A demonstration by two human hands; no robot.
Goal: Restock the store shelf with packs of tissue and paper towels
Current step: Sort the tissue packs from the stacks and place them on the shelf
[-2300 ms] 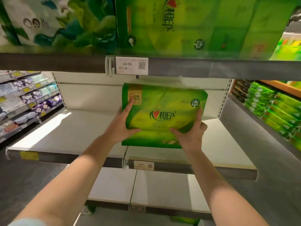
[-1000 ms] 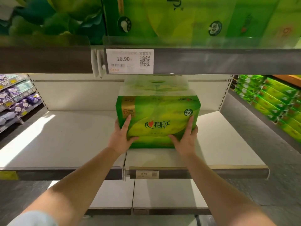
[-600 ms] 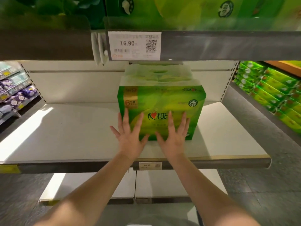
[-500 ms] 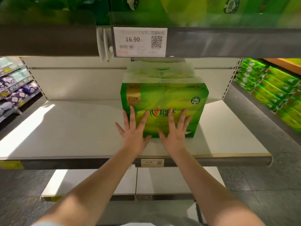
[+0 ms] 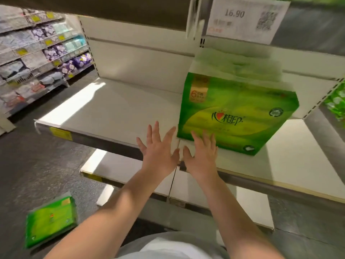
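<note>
A green pack of tissue (image 5: 237, 116) stands upright on the white middle shelf (image 5: 115, 113), right of centre, its printed face toward me. My left hand (image 5: 158, 148) hovers over the shelf's front edge with fingers spread, just left of the pack and apart from it. My right hand (image 5: 202, 154) is beside it, fingers straight, its fingertips in front of the pack's lower left corner; contact is unclear. Both hands hold nothing. A second green tissue pack (image 5: 50, 221) lies on the dark floor at the lower left.
A price tag reading 16.90 (image 5: 246, 19) hangs on the upper shelf's rail. A lower white shelf (image 5: 188, 186) juts out below. More green packs (image 5: 336, 101) fill the bay at right. Stocked shelves (image 5: 37, 53) line the aisle at far left.
Both hands have let go of the pack's face and drawn back toward the shelf's front edge. The view has swung left and down, so the floor pack shows.
</note>
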